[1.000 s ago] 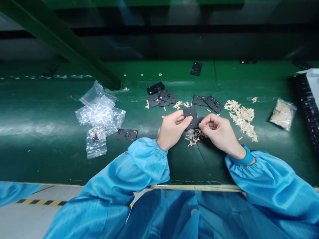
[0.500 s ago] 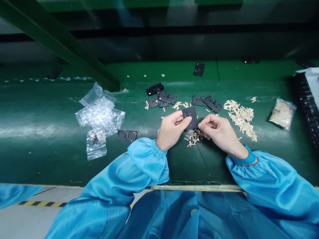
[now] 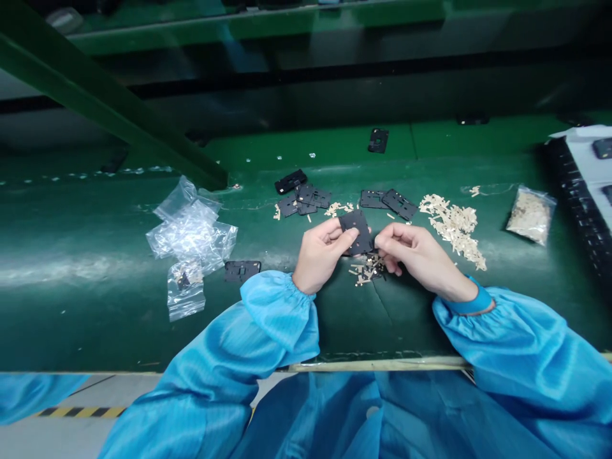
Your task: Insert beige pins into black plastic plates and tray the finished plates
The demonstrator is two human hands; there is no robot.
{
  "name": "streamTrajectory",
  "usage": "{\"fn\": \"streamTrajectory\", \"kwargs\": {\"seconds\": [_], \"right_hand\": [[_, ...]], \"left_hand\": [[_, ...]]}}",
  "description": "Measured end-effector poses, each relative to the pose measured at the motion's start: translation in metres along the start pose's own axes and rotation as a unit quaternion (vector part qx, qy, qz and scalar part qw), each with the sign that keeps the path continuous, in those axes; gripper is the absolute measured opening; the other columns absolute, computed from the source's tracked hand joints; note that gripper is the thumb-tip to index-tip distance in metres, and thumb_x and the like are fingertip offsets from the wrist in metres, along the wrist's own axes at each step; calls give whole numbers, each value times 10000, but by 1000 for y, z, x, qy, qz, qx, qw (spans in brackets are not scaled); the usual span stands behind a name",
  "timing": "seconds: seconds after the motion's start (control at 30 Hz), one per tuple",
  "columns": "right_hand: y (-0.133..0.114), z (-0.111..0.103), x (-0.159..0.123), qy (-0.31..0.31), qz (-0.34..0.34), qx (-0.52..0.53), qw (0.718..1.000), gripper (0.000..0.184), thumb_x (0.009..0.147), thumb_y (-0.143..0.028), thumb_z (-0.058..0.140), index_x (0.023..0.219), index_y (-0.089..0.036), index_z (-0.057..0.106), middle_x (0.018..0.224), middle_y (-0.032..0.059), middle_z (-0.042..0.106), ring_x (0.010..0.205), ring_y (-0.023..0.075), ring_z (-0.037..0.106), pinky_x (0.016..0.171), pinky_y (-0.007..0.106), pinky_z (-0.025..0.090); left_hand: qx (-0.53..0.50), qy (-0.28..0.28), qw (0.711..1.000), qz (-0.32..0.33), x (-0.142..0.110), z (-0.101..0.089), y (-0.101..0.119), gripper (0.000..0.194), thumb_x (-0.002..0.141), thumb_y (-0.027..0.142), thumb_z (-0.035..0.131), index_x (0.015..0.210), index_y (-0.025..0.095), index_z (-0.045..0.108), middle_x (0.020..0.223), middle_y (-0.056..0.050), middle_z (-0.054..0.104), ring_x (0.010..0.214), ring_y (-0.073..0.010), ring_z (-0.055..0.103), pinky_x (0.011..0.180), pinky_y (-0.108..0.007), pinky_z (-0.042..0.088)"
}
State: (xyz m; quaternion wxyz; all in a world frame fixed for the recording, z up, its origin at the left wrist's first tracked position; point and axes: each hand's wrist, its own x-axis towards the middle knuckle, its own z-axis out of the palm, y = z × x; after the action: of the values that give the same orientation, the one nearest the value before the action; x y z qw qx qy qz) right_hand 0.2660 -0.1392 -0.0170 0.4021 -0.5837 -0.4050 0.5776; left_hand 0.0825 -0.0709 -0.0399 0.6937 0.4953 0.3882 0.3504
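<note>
My left hand grips a small black perforated plate with its thumb on the face. My right hand pinches the plate's right edge with its fingertips. Below the hands lies a small heap of beige strips. Several more black plates lie in loose groups beyond the hands on the green bench. A larger drift of beige strips lies to the right, near my right hand.
To the left are crumpled clear plastic bags, a small bag holding a dark part and a lone black plate. A bag of beige strips and a black-edged tray sit right. A green beam crosses overhead.
The whole scene has shifted slightly left and tilted in the view. My hands have drawn a little closer together, still on the plate, which has turned slightly.
</note>
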Motion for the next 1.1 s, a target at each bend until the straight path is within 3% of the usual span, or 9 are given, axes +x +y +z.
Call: {"fn": "streamTrajectory", "kwargs": {"seconds": [0.17,0.33,0.5,0.8,0.97,1.1], "right_hand": [[4,-2,2,35,22,16,999,492,921,-680,610,901,-189,652,663,-25,586,437,95,528,361,224,364],[4,7,1,-20,-28,46,998,437,952,-606,628,805,-196,592,603,-39,565,491,85,491,472,219,373],[7,16,-1,-52,-26,168,984,350,939,-500,705,818,-209,553,580,-72,532,471,71,403,489,224,287],[10,26,-5,-105,-18,320,941,308,929,-439,738,872,-218,531,703,-68,578,481,51,460,499,204,323],[15,29,-6,-102,-70,301,946,245,947,-410,732,940,-228,568,701,-66,625,476,59,519,490,202,388],[18,29,-7,-52,-150,206,966,210,948,-374,737,965,-224,592,677,-48,649,516,86,586,497,212,452]], "left_hand": [[-17,-2,1000,7,1,-2,-3,372,843,433,781,1091,157,764,1023,-88,801,773,-163,705,595,-238,578],[-26,-17,999,-10,-1,-1,-1,391,852,443,780,1125,165,749,1058,-93,798,799,-173,719,633,-253,593],[-71,-31,997,-26,-4,3,1,375,853,412,791,1134,169,742,1050,-84,796,801,-165,733,645,-236,599],[-205,-52,974,-76,-9,10,8,224,870,312,788,1034,166,744,994,-48,788,693,-74,687,612,-147,562],[-245,-54,963,-103,-12,12,11,202,853,293,805,1000,168,745,975,-36,785,670,-68,677,608,-149,573],[-264,-46,956,-121,-14,14,11,175,858,277,798,979,159,753,961,-44,788,704,-77,691,607,-138,569]]}}
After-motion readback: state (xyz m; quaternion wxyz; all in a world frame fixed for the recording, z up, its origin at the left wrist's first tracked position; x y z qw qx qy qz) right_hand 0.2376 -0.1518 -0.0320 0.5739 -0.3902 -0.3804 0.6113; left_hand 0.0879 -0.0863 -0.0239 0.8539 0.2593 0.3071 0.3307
